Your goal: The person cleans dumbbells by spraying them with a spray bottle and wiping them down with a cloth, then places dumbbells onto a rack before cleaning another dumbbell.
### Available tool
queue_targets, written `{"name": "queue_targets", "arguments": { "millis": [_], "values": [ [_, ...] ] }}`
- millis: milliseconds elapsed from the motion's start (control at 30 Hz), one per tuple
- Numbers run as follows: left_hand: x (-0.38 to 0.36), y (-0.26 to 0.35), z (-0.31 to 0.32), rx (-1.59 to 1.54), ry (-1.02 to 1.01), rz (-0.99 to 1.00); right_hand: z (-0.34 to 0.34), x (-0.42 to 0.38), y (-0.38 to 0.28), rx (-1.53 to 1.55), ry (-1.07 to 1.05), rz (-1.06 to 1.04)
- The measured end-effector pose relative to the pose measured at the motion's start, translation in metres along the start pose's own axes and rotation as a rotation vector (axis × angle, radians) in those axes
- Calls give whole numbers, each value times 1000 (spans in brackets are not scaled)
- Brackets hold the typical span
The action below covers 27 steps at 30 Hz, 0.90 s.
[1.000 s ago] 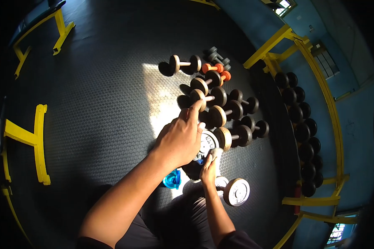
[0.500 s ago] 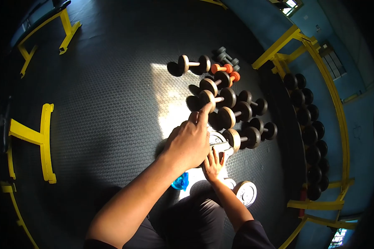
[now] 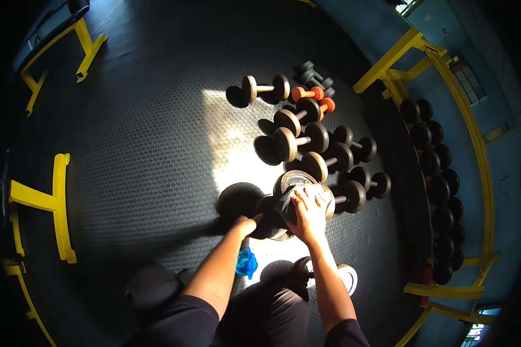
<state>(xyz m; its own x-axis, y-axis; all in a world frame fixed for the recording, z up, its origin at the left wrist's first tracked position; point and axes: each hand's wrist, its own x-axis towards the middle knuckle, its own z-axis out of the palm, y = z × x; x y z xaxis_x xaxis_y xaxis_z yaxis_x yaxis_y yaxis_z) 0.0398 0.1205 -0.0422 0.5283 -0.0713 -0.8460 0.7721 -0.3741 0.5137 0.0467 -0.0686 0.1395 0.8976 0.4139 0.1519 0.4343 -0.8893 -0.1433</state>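
In front of my knees a dumbbell [image 3: 293,180] stands tilted, one round end in sunlight and the other in shadow. My right hand [image 3: 309,213] presses a dark grey cloth [image 3: 286,206] against it, fingers bent over the fabric. At the shaded end, my left hand [image 3: 248,225] grips the dumbbell's edge; most of its fingers are hidden. A blue translucent bottle [image 3: 246,264] is just below my left hand. Another dumbbell [image 3: 347,279] lies beside my right forearm, partly covered by it.
Several dark dumbbells [image 3: 285,144] lie in rows ahead, with orange dumbbells [image 3: 307,93] and grey ones [image 3: 314,75] farther off. A yellow rack [image 3: 474,139] holding more dumbbells [image 3: 438,189] stands at right. Yellow-legged benches [image 3: 61,208] are at left on the black textured mat [image 3: 150,156].
My left hand has moved down and left from near the farther dumbbells to the dumbbell's shaded end. My right hand has moved up with the cloth, and the dumbbell has turned and risen into view.
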Motion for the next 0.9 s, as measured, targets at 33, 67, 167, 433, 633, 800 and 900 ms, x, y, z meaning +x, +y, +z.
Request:
{"name": "queue_targets", "arguments": {
  "millis": [33, 67, 167, 433, 633, 800, 900],
  "values": [
    [21, -3, 23, -108, 30, -15, 3, 2, 6, 20, 20, 10],
    [30, 2, 40, -221, 59, -30, 2, 4, 10, 14, 12, 7],
    [-18, 32, 37, -435, 108, 15, 5, 11, 16, 47, 70, 40],
    [-34, 16, -7, -155, 238, 16, 16, -7, 0, 265, 232, 194],
    [-97, 25, -22, 61, 447, 31, 45, -51, -17, 404, 257, 374],
    [-103, 23, -6, 147, 524, 67, 71, -94, -8, 543, 281, 597],
    [-113, 19, 0, 265, 659, 76, 130, -121, -3, 857, 355, 583]
  ]
}}
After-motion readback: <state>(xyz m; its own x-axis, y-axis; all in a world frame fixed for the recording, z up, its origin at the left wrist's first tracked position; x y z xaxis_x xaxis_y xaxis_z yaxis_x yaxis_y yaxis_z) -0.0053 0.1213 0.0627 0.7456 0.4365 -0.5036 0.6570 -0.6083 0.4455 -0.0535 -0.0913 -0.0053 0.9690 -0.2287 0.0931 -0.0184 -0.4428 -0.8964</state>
